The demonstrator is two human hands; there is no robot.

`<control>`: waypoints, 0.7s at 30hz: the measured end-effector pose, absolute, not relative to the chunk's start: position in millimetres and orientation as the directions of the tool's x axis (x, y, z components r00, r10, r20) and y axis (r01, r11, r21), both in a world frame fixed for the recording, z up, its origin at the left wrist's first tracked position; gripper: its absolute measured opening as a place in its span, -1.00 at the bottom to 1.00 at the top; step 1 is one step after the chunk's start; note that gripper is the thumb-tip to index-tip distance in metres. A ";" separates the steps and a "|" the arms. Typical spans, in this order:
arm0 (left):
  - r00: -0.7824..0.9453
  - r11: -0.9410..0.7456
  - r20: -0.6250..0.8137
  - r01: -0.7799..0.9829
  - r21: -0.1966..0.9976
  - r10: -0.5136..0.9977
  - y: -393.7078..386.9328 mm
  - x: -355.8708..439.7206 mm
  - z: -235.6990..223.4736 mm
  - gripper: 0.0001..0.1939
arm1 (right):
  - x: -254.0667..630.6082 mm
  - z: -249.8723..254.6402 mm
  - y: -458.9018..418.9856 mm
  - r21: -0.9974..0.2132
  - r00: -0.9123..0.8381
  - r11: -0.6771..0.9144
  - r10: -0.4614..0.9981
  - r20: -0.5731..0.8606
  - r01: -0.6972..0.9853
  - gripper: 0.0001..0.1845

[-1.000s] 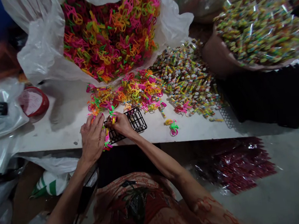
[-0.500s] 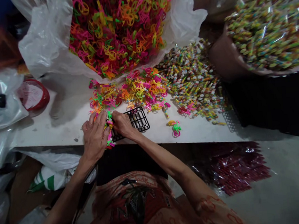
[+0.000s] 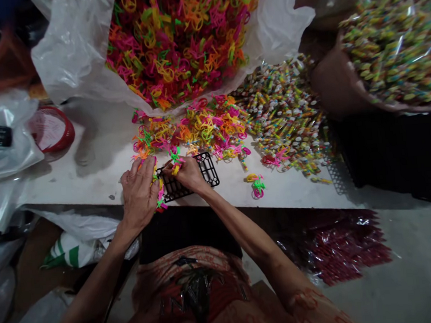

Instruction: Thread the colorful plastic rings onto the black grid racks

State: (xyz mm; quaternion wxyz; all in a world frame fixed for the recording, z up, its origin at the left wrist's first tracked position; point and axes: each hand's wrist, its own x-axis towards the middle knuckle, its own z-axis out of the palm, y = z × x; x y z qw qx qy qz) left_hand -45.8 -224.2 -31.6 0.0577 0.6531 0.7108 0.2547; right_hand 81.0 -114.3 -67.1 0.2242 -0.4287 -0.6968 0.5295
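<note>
A black plastic grid tray (image 3: pixel 209 169) lies near the table's front edge. My left hand (image 3: pixel 138 192) rests flat over its left end, fingers stretched forward. Small pink, yellow and green plastic pieces (image 3: pixel 161 199) line up along that hand's inner side, touching it. Over the middle of the tray, my right hand (image 3: pixel 189 175) is closed, its fingertips on a small plastic piece (image 3: pixel 175 156) in green and yellow. Its exact shape is too small to make out. Beyond both hands spreads a loose heap of bright plastic pieces (image 3: pixel 207 124).
Behind the heap stands a large white plastic bag (image 3: pixel 77 53) full of similar pieces. Small wrapped sticks (image 3: pixel 282 110) pile up to the right, near a full pinkish tub (image 3: pixel 331 78) and a black stack (image 3: pixel 395 151). A red round container (image 3: pixel 67 131) sits at left.
My right hand has shifted slightly right and up from the tray's left part, and a green and yellow piece now shows at its fingertips. My left hand stays in place. The view has shifted slightly.
</note>
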 end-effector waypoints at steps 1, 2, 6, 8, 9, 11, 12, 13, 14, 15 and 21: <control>-0.141 0.018 0.250 0.900 0.436 0.958 -224.1 -45.5 -31.3 -0.44 | 81.3 -67.6 -114.7 -0.934 -0.537 0.061 0.831 -0.147 0.351 -0.88; -0.139 0.017 0.253 0.901 0.433 0.957 -224.0 -45.3 -31.1 -0.44 | 81.2 -67.8 -115.2 -0.933 -0.540 0.065 0.829 -0.147 0.353 -0.87; -0.124 0.005 0.266 0.912 0.409 0.956 -223.9 -45.4 -31.2 -0.46 | 78.9 -67.1 -116.7 -0.916 -0.549 0.130 0.828 -0.110 0.380 -0.85; -0.123 0.007 0.264 0.917 0.400 0.957 -223.7 -45.7 -31.0 -0.46 | 77.8 -66.4 -117.1 -0.894 -0.586 0.175 0.802 -0.112 0.412 -0.86; -0.123 0.010 0.261 0.918 0.398 0.958 -223.4 -45.9 -30.7 -0.46 | 77.3 -65.9 -117.5 -0.874 -0.610 0.211 0.784 -0.117 0.438 -0.87; -0.118 0.009 0.250 0.917 0.398 0.961 -222.9 -46.2 -29.6 -0.48 | 76.4 -63.9 -119.3 -0.805 -0.655 0.309 0.745 -0.125 0.506 -0.90; -0.109 0.005 0.240 0.917 0.399 0.965 -222.7 -46.4 -28.9 -0.49 | 75.8 -62.3 -120.6 -0.761 -0.670 0.361 0.732 -0.127 0.539 -0.92; -0.098 -0.002 0.230 0.917 0.399 0.968 -222.8 -46.6 -28.2 -0.51 | 75.0 -60.4 -121.8 -0.717 -0.680 0.407 0.722 -0.127 0.566 -0.93; -0.088 -0.010 0.226 0.917 0.399 0.970 -222.9 -46.9 -27.9 -0.52 | 74.2 -58.4 -122.8 -0.681 -0.689 0.444 0.713 -0.125 0.583 -0.93; -0.084 -0.016 0.232 0.917 0.399 0.969 -223.1 -47.4 -27.9 -0.54 | 73.5 -56.8 -123.1 -0.659 -0.699 0.467 0.703 -0.129 0.590 -0.93; -0.110 -0.024 0.273 0.896 0.443 0.956 -223.1 -47.6 -32.1 -0.46 | 78.5 -61.7 -114.6 -0.874 -0.668 0.230 0.732 -0.135 0.429 -0.85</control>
